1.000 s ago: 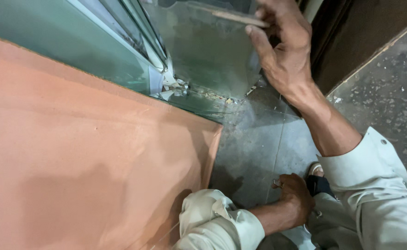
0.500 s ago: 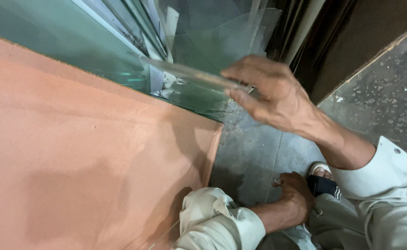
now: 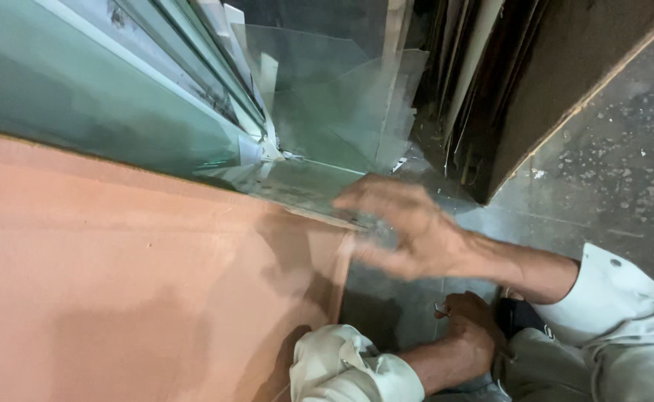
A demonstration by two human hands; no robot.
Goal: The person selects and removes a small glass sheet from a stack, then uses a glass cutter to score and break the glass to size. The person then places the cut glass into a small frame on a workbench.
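My right hand (image 3: 416,234) is blurred, with its fingers lying over the near edge of a clear glass piece (image 3: 297,186). The piece lies almost flat at the far corner of an orange-brown board (image 3: 133,283). My left hand (image 3: 470,327) is curled low by my knee, over the grey floor. A small metal bit shows at its knuckles, and I cannot tell whether the hand holds it. White sleeves cover both forearms.
Large greenish glass sheets (image 3: 81,97) lean along the far left. More clear panes (image 3: 357,97) stand upright behind them. Dark wooden boards (image 3: 550,89) lean at the upper right. Speckled grey floor (image 3: 624,186) shows on the right.
My right hand has come down from high up, bringing the glass piece to the board's far corner. My left hand has stayed by my knee.
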